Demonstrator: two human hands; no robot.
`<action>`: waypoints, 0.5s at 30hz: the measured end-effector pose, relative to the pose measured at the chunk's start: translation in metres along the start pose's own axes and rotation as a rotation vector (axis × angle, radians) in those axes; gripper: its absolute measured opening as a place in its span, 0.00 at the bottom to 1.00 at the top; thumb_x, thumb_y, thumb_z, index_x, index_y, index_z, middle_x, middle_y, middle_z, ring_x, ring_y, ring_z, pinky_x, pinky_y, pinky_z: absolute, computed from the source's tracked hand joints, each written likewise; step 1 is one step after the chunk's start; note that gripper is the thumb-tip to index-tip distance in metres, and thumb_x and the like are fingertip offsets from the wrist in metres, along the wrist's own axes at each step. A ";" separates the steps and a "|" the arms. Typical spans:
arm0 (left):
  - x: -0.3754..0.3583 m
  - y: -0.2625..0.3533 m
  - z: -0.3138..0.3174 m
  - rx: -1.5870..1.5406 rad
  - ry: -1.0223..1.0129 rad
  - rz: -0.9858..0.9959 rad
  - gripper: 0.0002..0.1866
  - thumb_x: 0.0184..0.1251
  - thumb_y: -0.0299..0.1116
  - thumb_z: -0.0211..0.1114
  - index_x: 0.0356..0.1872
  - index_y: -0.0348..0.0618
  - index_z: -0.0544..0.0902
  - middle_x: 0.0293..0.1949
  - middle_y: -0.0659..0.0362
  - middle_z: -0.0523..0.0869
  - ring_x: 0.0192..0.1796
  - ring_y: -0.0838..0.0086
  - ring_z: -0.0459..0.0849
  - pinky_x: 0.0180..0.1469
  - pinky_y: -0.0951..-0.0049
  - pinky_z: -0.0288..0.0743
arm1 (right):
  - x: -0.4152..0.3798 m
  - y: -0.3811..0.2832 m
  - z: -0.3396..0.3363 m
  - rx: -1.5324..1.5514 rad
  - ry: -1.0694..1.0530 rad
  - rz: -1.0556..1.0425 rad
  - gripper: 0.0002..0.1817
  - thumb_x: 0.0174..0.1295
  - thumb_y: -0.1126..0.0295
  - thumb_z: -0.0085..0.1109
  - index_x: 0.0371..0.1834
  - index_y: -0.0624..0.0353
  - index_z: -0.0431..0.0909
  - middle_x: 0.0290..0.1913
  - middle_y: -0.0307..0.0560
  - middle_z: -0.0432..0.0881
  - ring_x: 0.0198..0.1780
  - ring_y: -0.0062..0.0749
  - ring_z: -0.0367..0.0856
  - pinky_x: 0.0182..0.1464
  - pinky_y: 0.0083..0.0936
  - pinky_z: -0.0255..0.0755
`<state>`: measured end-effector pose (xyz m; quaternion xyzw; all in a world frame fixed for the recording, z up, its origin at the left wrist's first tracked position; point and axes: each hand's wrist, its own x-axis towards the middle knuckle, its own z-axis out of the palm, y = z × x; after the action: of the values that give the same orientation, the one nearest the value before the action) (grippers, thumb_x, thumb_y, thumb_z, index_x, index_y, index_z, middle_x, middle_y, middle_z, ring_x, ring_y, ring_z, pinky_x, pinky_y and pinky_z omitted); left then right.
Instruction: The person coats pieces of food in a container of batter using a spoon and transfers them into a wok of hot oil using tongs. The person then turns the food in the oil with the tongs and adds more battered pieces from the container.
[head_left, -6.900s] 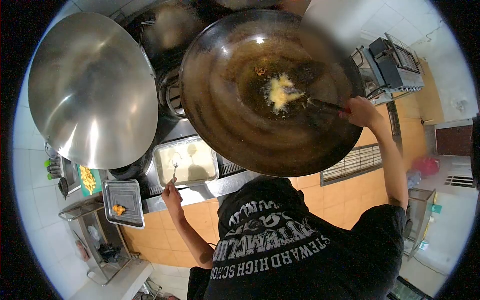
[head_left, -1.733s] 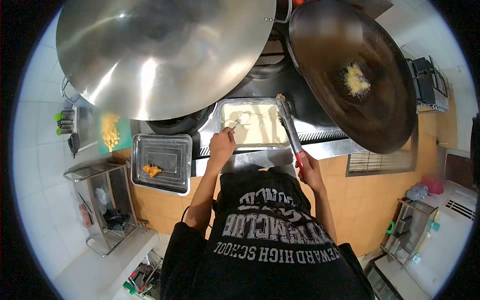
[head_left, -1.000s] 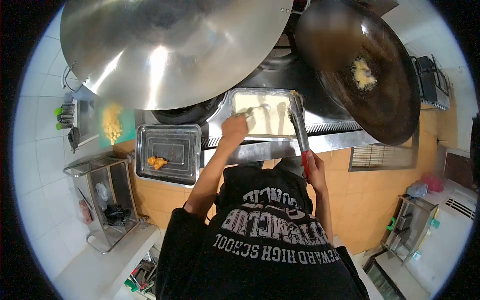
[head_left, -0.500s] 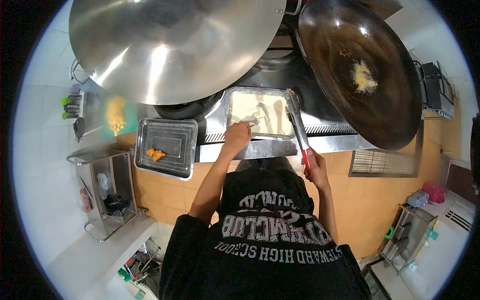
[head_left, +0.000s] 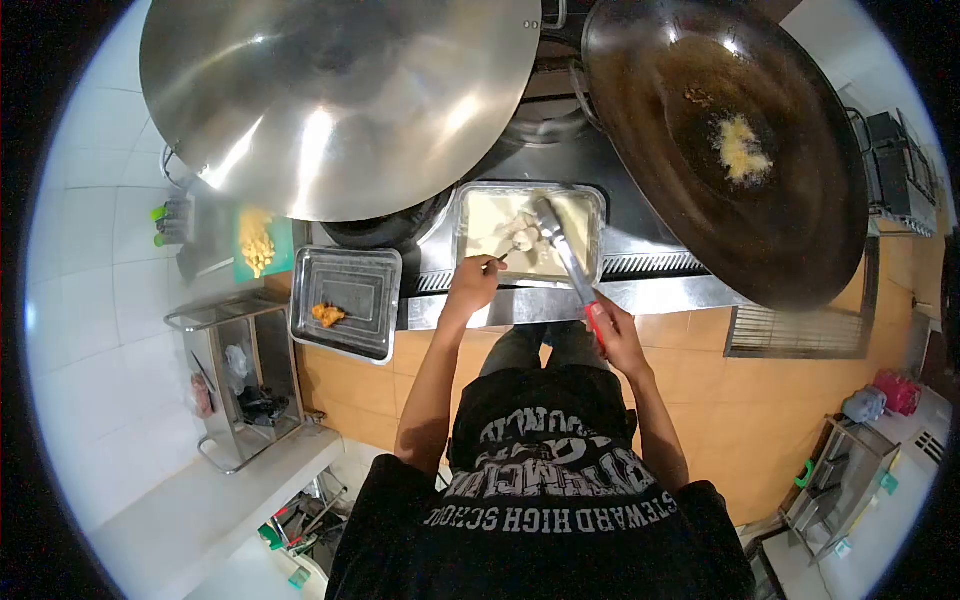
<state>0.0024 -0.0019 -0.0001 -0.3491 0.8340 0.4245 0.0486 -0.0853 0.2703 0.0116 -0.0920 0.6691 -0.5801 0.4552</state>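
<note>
Pale batter fills a clear rectangular tray [head_left: 600, 235] on the stove's front. My left hand [head_left: 475, 288] is closed at its near left edge around a thin utensil, whose tip reaches a pale, batter-coated piece [head_left: 525, 238]. My right hand [head_left: 617, 335] is wrapped round the red handle of metal tongs [head_left: 572, 257]. The tongs' far end is down in the batter beside the coated piece. In the dark wok [head_left: 660, 170] at the right, a pale yellow piece [head_left: 742, 152] fries in bubbling oil.
A large shiny metal wok or lid [head_left: 340, 100] covers the upper left. Below it, a clear tray [head_left: 393, 300] holds a small orange fried piece [head_left: 327, 315]. Yellow chunks [head_left: 256, 245] lie on a green board [head_left: 284, 245] at the left. A wire rack [head_left: 795, 332] is at the right.
The tongs have moved left from the tray's right side into the batter. A coated piece now shows between the tongs and the left-hand utensil. The whole view has shifted slightly.
</note>
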 end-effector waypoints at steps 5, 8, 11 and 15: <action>-0.007 -0.004 -0.009 0.043 -0.004 -0.075 0.13 0.70 0.32 0.55 0.40 0.40 0.88 0.28 0.44 0.86 0.29 0.60 0.85 0.35 0.63 0.74 | 0.006 -0.003 -0.006 0.119 -0.063 0.042 0.26 0.75 0.56 0.46 0.71 0.57 0.68 0.29 0.35 0.72 0.20 0.15 0.65 0.21 0.17 0.61; -0.010 0.007 -0.015 0.077 0.048 -0.037 0.13 0.69 0.32 0.54 0.40 0.41 0.88 0.29 0.44 0.86 0.31 0.56 0.86 0.37 0.61 0.76 | 0.010 -0.001 -0.004 0.087 -0.013 -0.040 0.25 0.75 0.54 0.46 0.68 0.58 0.70 0.28 0.34 0.72 0.18 0.15 0.66 0.19 0.16 0.61; -0.006 0.012 -0.020 0.143 0.080 -0.097 0.13 0.68 0.34 0.54 0.39 0.43 0.88 0.32 0.44 0.87 0.36 0.50 0.87 0.42 0.56 0.79 | 0.016 0.004 -0.014 0.178 0.085 0.041 0.25 0.75 0.54 0.46 0.67 0.58 0.70 0.27 0.34 0.71 0.17 0.15 0.66 0.18 0.16 0.60; 0.024 -0.017 0.019 0.399 0.216 -0.006 0.12 0.67 0.35 0.56 0.33 0.43 0.87 0.33 0.45 0.87 0.35 0.49 0.87 0.43 0.55 0.80 | 0.010 -0.003 -0.026 0.078 0.061 -0.005 0.25 0.76 0.54 0.44 0.68 0.57 0.70 0.29 0.35 0.70 0.17 0.14 0.65 0.18 0.16 0.60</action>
<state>-0.0093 -0.0077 -0.0324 -0.3784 0.9008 0.2113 0.0281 -0.1101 0.2810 0.0068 -0.0579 0.6594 -0.6093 0.4364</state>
